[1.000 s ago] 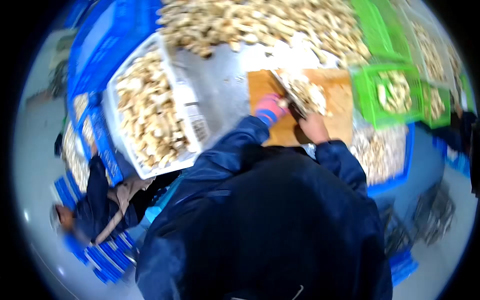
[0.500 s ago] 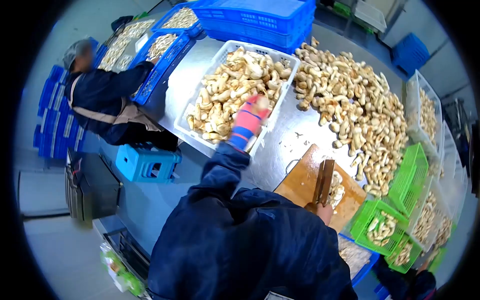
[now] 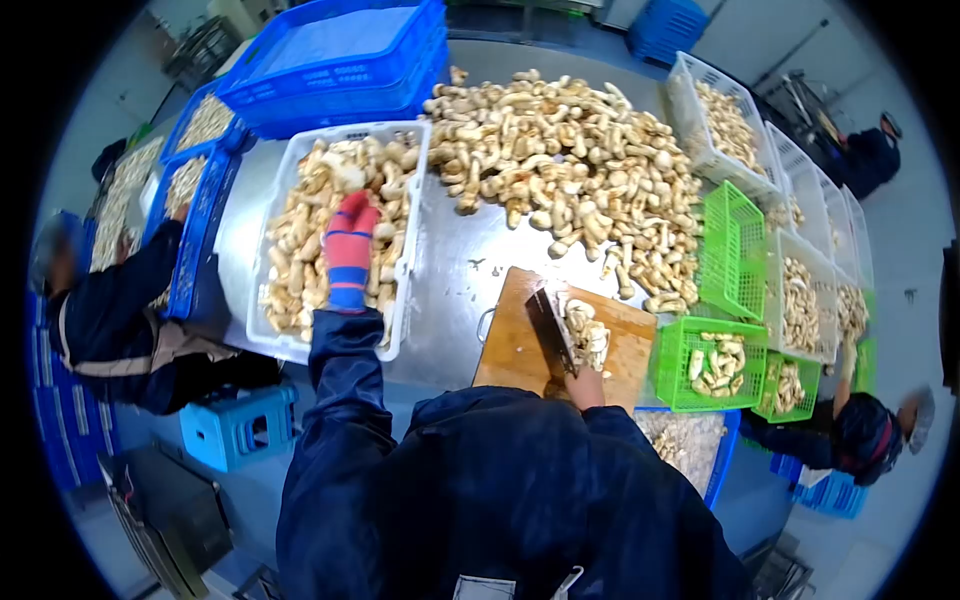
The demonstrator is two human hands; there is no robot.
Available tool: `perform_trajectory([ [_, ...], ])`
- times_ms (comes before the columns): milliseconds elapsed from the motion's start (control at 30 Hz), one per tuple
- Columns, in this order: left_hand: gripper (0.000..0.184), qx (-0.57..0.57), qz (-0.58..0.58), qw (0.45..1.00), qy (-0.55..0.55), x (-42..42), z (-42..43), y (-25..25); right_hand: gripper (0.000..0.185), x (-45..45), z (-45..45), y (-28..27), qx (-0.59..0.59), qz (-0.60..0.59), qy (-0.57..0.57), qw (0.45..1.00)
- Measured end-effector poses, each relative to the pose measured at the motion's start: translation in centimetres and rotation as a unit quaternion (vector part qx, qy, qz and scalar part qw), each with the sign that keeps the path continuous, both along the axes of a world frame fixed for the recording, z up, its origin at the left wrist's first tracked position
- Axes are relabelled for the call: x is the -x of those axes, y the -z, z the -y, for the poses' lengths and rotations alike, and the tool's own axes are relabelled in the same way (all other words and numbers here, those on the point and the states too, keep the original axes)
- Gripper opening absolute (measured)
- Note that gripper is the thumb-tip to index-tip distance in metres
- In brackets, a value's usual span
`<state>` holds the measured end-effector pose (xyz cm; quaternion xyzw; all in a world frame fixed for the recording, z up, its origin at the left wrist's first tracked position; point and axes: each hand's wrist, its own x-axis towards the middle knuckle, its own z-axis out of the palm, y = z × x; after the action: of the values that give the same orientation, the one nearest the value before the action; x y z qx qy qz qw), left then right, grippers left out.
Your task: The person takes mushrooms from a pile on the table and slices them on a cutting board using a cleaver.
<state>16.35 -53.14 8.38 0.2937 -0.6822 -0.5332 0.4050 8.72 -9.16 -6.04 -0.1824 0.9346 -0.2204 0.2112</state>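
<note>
My left hand (image 3: 350,238), in a red and blue striped glove, lies over pale, thick-stemmed mushrooms (image 3: 300,215) heaped in a white plastic basket (image 3: 404,300). Its fingers stretch forward among them, and no mushroom shows clearly in its grasp. Bare and gripping a cleaver (image 3: 550,328), my right hand (image 3: 586,386) rests at the near side of a wooden cutting board (image 3: 510,350). The wide dark blade stands on edge, angled away from me. Cut pale mushroom pieces (image 3: 588,335) lie just right of the blade. The cleaver's handle is mostly hidden.
Loose mushrooms (image 3: 570,160) form a large pile behind the board. Green baskets (image 3: 715,395) and white crates (image 3: 715,150) line the right side. Stacked blue crates (image 3: 340,70) stand at back left. Co-workers (image 3: 120,310) sit left and right; a blue stool (image 3: 240,425) is at left.
The view has turned to the right. My left hand has moved from the basket's right side farther over the heap; the mushroom seen in it before no longer shows there. My right hand keeps the cleaver.
</note>
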Motion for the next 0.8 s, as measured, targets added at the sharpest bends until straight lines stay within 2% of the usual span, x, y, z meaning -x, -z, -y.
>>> perform_trajectory([
  [33,0.029,0.069,0.088,0.991,0.067,2.4,-0.1,1.7,0.030,-0.4,-0.5,0.7,0.034,-0.009,-0.005,0.999],
  [67,0.027,-0.015,0.091,0.988,0.121,5.2,-1.9,2.6,0.032,-0.6,-0.9,1.1,0.067,-0.017,-0.013,0.998],
  [100,0.025,-0.022,0.126,0.976,0.177,8.0,-2.6,5.6,0.030,-0.8,-1.2,0.8,0.065,-0.008,-0.015,0.998],
  [133,0.028,-0.075,0.189,0.955,0.217,10.7,-3.4,8.4,0.029,-1.0,-1.4,-0.2,0.062,0.001,-0.016,0.998],
  [167,0.038,0.008,0.296,0.928,0.227,12.9,-5.1,9.7,0.027,-1.1,-1.5,-0.8,0.061,0.009,-0.018,0.998],
  [200,0.048,0.061,0.371,0.893,0.246,15.4,-5.7,13.3,0.025,-1.5,-2.3,0.4,0.077,-0.041,-0.018,0.996],
  [233,0.056,0.105,0.434,0.869,0.214,18.0,-6.6,17.1,0.027,-1.7,-2.5,0.4,0.043,0.046,0.028,0.998],
  [300,0.076,0.025,0.528,0.824,0.203,20.5,-8.9,16.4,0.028,-2.3,-2.8,0.6,0.062,0.060,0.070,0.994],
  [367,0.072,0.081,0.552,0.815,0.157,22.9,-9.5,18.8,0.028,-2.4,-2.6,0.3,0.053,0.078,0.094,0.991],
  [467,0.061,0.139,0.514,0.842,0.087,25.1,-9.8,23.0,0.025,-2.6,-3.1,0.6,0.025,0.108,0.118,0.987],
  [533,0.045,0.100,0.402,0.908,0.064,23.1,-9.8,23.4,0.025,-3.2,-3.4,0.2,0.010,0.131,0.133,0.982],
  [567,0.038,0.042,0.315,0.948,0.032,22.1,-9.7,23.2,0.026,-2.9,-3.2,-0.2,0.015,0.120,0.131,0.984],
  [600,0.035,-0.025,0.253,0.966,0.036,21.1,-9.7,23.1,0.026,-2.7,-3.0,-0.7,0.022,0.110,0.127,0.985],
  [633,0.028,-0.034,0.201,0.979,0.017,20.0,-9.8,23.5,0.027,-2.8,-2.9,-1.0,0.030,0.103,0.123,0.987],
  [667,0.026,-0.233,0.150,0.959,0.065,18.3,-9.9,23.6,0.028,-2.8,-3.6,0.3,-0.002,0.089,0.105,0.990],
  [700,0.023,-0.422,0.094,0.896,0.106,15.9,-10.5,21.3,0.027,-2.8,-3.8,0.7,-0.041,0.086,0.093,0.991],
  [733,0.022,-0.479,0.065,0.863,0.144,13.9,-11.5,20.2,0.025,-2.6,-3.5,0.1,-0.042,0.087,0.092,0.991],
  [767,0.027,-0.525,0.061,0.817,0.232,11.9,-12.1,20.1,0.024,-2.4,-3.6,0.3,-0.022,0.082,0.084,0.993],
  [800,0.028,-0.510,0.097,0.800,0.302,9.9,-12.9,19.2,0.022,-2.1,-3.4,-0.3,0.025,0.075,0.083,0.993],
])
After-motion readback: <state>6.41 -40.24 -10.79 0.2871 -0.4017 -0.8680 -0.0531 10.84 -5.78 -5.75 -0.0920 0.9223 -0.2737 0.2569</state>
